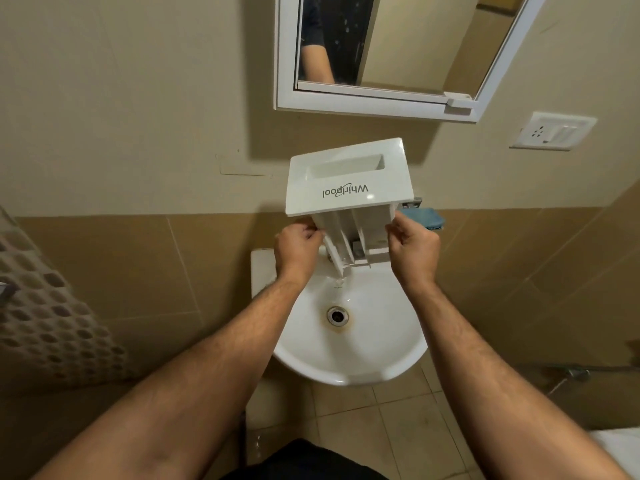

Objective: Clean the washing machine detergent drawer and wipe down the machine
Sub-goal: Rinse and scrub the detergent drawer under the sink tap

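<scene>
The white detergent drawer (348, 188) is held upright over the basin, front panel up, its brand lettering upside down to me. Its compartment body points down, and a little water drips from its lower end toward the white sink (349, 355). My left hand (298, 251) grips the drawer's left side, and my right hand (412, 247) grips its right side. A blue cloth (424, 218) lies on the ledge behind my right hand, partly hidden. The washing machine is not in view.
A white-framed mirror (287, 64) hangs above the sink. A wall socket (554, 131) sits at the right. A patterned surface (41, 306) stands at the left. A metal fitting (575, 374) shows low on the right wall, above the tiled floor (398, 417).
</scene>
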{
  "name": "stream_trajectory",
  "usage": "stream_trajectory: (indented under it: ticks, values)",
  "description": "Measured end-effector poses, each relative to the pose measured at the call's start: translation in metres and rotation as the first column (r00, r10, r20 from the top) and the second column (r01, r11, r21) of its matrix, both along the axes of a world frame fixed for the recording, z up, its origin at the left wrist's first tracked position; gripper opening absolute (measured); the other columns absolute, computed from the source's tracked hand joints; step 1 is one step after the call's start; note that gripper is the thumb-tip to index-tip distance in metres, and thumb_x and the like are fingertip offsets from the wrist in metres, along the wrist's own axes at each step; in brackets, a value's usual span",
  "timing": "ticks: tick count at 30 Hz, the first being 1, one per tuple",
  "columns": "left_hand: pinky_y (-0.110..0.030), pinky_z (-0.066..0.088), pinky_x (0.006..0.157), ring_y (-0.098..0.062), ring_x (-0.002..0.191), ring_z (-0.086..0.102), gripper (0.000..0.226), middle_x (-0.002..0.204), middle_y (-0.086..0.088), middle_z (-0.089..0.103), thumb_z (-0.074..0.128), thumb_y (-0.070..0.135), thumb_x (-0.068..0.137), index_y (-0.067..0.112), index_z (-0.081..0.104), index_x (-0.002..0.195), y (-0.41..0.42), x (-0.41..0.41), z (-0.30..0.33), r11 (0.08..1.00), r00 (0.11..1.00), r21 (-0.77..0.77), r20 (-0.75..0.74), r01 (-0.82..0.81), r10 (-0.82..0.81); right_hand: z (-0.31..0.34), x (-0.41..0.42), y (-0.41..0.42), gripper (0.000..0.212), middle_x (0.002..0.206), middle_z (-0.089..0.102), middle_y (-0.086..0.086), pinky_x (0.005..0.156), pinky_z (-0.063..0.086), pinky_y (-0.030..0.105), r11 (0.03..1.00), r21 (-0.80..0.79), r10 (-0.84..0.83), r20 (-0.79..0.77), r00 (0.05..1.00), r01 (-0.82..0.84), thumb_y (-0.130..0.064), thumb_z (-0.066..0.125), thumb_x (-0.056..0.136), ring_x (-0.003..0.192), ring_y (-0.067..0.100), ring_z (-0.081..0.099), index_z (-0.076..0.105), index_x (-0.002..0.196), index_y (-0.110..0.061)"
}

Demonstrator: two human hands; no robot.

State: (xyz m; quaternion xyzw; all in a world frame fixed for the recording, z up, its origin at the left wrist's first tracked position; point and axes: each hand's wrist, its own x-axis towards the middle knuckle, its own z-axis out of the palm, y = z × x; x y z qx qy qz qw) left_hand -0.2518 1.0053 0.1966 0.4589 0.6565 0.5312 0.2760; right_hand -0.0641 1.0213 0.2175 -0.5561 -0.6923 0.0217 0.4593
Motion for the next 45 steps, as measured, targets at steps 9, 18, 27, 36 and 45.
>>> stream_trajectory:
  ticks: [9,18,27,36,45]
  values:
    - [-0.027,0.048,0.062,-0.014,0.063,0.063,0.018,0.068,-0.003,0.072,0.072,0.023,0.083,0.007,0.075,0.075,0.002,-0.004,0.003,0.998,0.999,0.046,0.03,-0.031,0.03,0.003,-0.005,0.002,0.013,0.062,0.061,-0.002,0.053,0.046,0.029,0.994,0.106,-0.015,-0.001,1.0,0.015,-0.004,0.061,0.088,0.057,0.017,0.055,0.065,0.077,-0.011]
    - [-0.028,0.048,0.065,-0.015,0.069,0.065,0.018,0.069,0.002,0.072,0.069,0.023,0.085,0.01,0.075,0.074,0.004,-0.004,-0.007,1.0,1.0,0.013,0.023,-0.014,0.013,-0.007,-0.008,-0.002,0.018,0.067,0.065,-0.004,0.057,0.041,0.019,0.997,0.07,0.01,-0.029,1.0,-0.007,-0.003,0.061,0.088,0.059,0.009,0.054,0.073,0.094,-0.016]
    - [-0.032,0.043,0.059,-0.009,0.058,0.045,0.026,0.061,-0.004,0.066,0.071,0.024,0.084,0.006,0.067,0.067,0.009,-0.002,-0.037,0.999,0.998,0.018,0.045,-0.041,0.04,-0.021,-0.004,0.007,0.014,0.061,0.057,-0.007,0.055,0.034,0.011,0.999,0.024,0.021,0.035,0.999,-0.022,-0.003,0.061,0.087,0.055,0.01,0.047,0.067,0.083,-0.015]
    - [-0.036,0.057,0.084,-0.01,0.083,0.07,0.006,0.078,0.01,0.073,0.071,0.022,0.086,0.02,0.075,0.081,0.011,-0.001,-0.058,0.999,0.976,-0.006,0.217,-0.034,0.035,-0.05,0.002,0.039,0.013,0.063,0.062,0.001,0.053,0.045,0.03,0.983,-0.132,0.137,0.064,0.988,-0.128,-0.004,0.063,0.086,0.057,0.016,0.054,0.063,0.075,-0.01]
    - [-0.055,0.057,0.078,-0.027,0.079,0.068,0.008,0.079,-0.01,0.069,0.068,0.031,0.076,0.025,0.065,0.071,0.014,0.032,-0.084,0.962,0.912,-0.089,0.307,-0.256,0.271,-0.079,0.022,0.07,0.026,0.086,0.072,0.002,0.065,0.044,0.024,0.906,-0.211,0.38,0.017,0.925,-0.368,-0.006,0.06,0.087,0.074,0.019,0.063,0.072,0.108,-0.016]
